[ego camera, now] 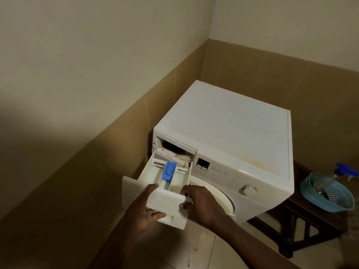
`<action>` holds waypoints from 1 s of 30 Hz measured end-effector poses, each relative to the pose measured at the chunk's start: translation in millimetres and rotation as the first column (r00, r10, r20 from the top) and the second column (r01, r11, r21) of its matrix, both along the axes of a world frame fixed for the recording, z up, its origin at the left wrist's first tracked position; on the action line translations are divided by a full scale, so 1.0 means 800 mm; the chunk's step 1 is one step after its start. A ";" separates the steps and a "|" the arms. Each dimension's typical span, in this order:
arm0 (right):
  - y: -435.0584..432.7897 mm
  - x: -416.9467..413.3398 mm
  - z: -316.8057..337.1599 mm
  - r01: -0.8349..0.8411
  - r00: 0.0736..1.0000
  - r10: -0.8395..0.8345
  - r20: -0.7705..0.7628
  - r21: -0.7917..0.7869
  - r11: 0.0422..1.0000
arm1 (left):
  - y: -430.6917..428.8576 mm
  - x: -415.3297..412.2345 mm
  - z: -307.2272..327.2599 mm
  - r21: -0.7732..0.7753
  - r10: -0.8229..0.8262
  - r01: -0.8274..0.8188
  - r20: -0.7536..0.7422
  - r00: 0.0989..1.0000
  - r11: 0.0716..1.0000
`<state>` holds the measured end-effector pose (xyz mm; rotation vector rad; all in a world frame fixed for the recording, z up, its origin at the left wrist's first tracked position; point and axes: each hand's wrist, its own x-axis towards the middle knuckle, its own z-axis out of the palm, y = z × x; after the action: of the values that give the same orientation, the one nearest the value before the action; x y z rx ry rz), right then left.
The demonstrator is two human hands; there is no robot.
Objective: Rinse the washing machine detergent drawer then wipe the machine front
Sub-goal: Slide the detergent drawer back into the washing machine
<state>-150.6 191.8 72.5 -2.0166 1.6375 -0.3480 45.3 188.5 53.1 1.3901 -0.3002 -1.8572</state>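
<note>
Plainly, the detergent drawer [155, 171] hangs mostly out of the washing machine [223, 121] at its top-left corner, with only the rear end in the slot (stained there). The left hand [143, 208] grips under the drawer's front end and the right hand [200, 202] curls round its right corner, probably to bear the weight. The wall crowds the machine's left side, and open floor lies before it.

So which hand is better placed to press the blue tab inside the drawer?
Probably the right hand: it only grips the front right corner of the drawer, near the blue tab, while the left hand cups the front from below and seems to bear it.
</note>
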 end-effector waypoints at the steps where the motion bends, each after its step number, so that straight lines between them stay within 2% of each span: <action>1: -0.004 0.000 -0.003 -0.002 1.000 0.002 0.004 0.008 1.000 | -0.006 0.002 -0.009 -0.004 -0.008 0.008 -0.003 1.000 1.000; 3: -0.013 -0.001 -0.009 -0.015 1.000 0.015 0.005 0.022 1.000 | -0.017 0.003 -0.017 -0.046 -0.018 0.018 0.006 1.000 0.999; 5: -0.024 -0.003 -0.014 -0.025 1.000 0.025 0.013 0.032 0.999 | -0.027 0.003 -0.028 -0.163 -0.100 0.127 0.163 0.982 0.978; 6: -0.030 -0.003 -0.016 -0.030 0.999 0.029 0.015 0.030 0.999 | -0.031 0.000 -0.030 -0.178 -0.108 0.141 0.181 0.978 0.974; 8: -0.041 -0.003 -0.018 -0.036 0.999 0.036 0.017 0.016 0.999 | -0.055 0.006 -0.036 0.019 -0.104 0.104 -0.012 0.994 0.994; 10: -0.050 -0.004 -0.021 -0.057 0.998 0.056 0.027 0.019 0.998 | -0.064 0.005 -0.053 0.033 -0.147 0.147 -0.025 0.989 0.989; 11: -0.057 -0.006 -0.025 -0.081 0.996 0.080 0.033 0.027 0.996 | -0.070 0.010 -0.057 0.050 -0.102 0.105 -0.067 0.993 0.993; 12: -0.059 -0.005 -0.028 -0.101 0.994 0.100 0.032 0.036 0.994 | -0.070 0.015 -0.057 0.001 -0.046 0.046 -0.063 0.997 0.999; 13: -0.060 -0.004 -0.032 -0.119 0.992 0.118 0.037 0.042 0.992 | -0.069 0.015 -0.061 -0.063 0.043 -0.042 0.019 0.999 0.997; 14: -0.062 -0.005 -0.037 -0.144 0.989 0.141 0.046 0.053 0.988 | -0.071 0.013 -0.060 -0.069 0.036 -0.029 0.107 0.994 0.997; 16: -0.067 -0.005 -0.045 -0.193 0.980 0.190 0.066 0.056 0.980 | -0.079 0.016 -0.063 0.083 0.061 -0.062 0.013 0.998 0.995; 18: -0.071 -0.004 -0.052 -0.247 0.967 0.244 0.066 0.043 0.968 | -0.087 0.019 -0.064 0.124 0.092 -0.091 0.002 0.996 0.988; 22: -0.079 0.002 -0.061 -0.298 0.952 0.294 0.084 0.043 0.953 | -0.094 0.025 -0.071 0.094 0.096 -0.094 -0.014 0.995 0.991; 27: -0.086 0.016 -0.066 -0.282 0.958 0.276 0.077 0.071 0.957 | -0.104 0.037 -0.077 0.060 0.044 -0.043 -0.013 0.999 0.997; 30: -0.090 0.027 -0.063 -0.274 0.961 0.271 0.048 0.087 0.958 | -0.116 0.045 -0.075 0.111 0.032 -0.026 -0.057 0.998 0.993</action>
<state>-129.2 120.2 22.3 -2.1168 1.3060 -0.2021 81.3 95.7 -6.8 1.4030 -0.1485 -1.9117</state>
